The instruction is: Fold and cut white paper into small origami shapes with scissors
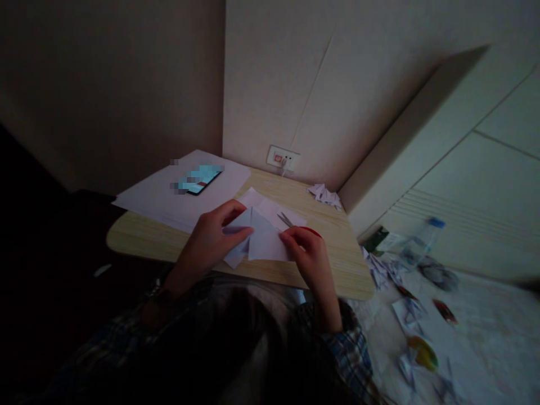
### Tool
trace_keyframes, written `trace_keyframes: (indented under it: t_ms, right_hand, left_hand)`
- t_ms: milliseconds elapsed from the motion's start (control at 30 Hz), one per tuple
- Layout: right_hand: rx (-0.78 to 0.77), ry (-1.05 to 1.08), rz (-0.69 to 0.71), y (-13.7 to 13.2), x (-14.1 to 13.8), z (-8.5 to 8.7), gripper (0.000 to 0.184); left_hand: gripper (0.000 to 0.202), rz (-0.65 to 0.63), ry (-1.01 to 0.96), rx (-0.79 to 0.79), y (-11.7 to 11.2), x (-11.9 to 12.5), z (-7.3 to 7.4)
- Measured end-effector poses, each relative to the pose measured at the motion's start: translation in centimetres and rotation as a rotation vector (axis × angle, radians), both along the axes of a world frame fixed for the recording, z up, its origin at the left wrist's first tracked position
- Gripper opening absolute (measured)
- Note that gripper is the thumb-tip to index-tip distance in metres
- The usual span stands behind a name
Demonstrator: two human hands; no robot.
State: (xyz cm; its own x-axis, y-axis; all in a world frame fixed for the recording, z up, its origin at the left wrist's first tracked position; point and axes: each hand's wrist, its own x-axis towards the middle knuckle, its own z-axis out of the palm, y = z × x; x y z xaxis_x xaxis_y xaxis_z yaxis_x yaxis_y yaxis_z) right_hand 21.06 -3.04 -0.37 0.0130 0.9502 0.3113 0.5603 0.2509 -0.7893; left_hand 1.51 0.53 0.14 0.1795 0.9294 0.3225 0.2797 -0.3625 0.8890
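A partly folded white paper (264,239) lies near the front edge of a small light wooden table (337,264). My left hand (213,236) presses down on the paper's left flap, thumb and forefinger pinched along a crease. My right hand (310,253) grips the paper's right edge with curled fingers. Scissors (295,222) with red handles lie on the table just behind my right hand, blades pointing away to the left.
A stack of white sheets (169,197) with a phone (200,180) on it fills the table's left back. Small folded paper pieces (324,195) sit at the back right corner. More folded papers (386,270), a plastic bottle (422,239) and wrappers lie on the bed at right.
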Motion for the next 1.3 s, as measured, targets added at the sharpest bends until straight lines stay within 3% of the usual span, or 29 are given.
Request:
trace_keyframes:
  t_ms: [167,333,500,633,733,867,1033,1133,1233,1300]
  right_hand:
    - [0.009,-0.070,-0.045,0.0,0.2,-0.1,0.040]
    - [-0.083,0.047,0.033,0.1,0.7,-0.5,0.026]
    - [-0.042,0.033,-0.028,-0.1,1.0,-0.1,0.035]
    - [-0.071,0.124,0.043,-0.4,1.1,0.1,0.027]
    - [-0.091,0.159,-0.018,-0.4,1.2,-0.2,0.032]
    - [-0.063,0.263,-0.089,-0.2,1.3,-0.8,0.040]
    - [0.026,0.496,-0.027,0.1,0.5,-1.4,0.028]
    - [0.008,0.604,0.079,0.2,-0.7,-1.5,0.021]
    - [-0.050,0.547,0.167,0.2,-2.2,-1.3,0.019]
    - [-0.068,0.454,0.146,0.2,-2.8,-1.1,0.017]
  left_hand:
    - [0.021,-0.012,-0.047,-0.019,0.0,0.1,-0.2]
    - [0.023,0.025,-0.081,-0.038,0.2,-0.2,-0.1]
    - [0.025,0.021,-0.113,-0.068,0.2,-0.5,-0.1]
    - [0.023,0.030,-0.133,-0.061,0.3,-0.7,-0.2]
    - [0.023,0.028,-0.182,-0.089,0.4,-0.8,-0.1]
    - [0.025,0.029,-0.300,-0.135,0.2,-0.5,0.0]
    - [0.025,0.081,-0.550,-0.178,0.0,0.2,-0.5]
    - [0.027,0.107,-0.716,-0.186,-0.2,0.8,-0.5]
    - [0.027,0.104,-0.803,-0.199,-0.4,1.6,-0.2]
    - [0.029,0.079,-0.822,-0.224,-0.6,2.0,-0.1]
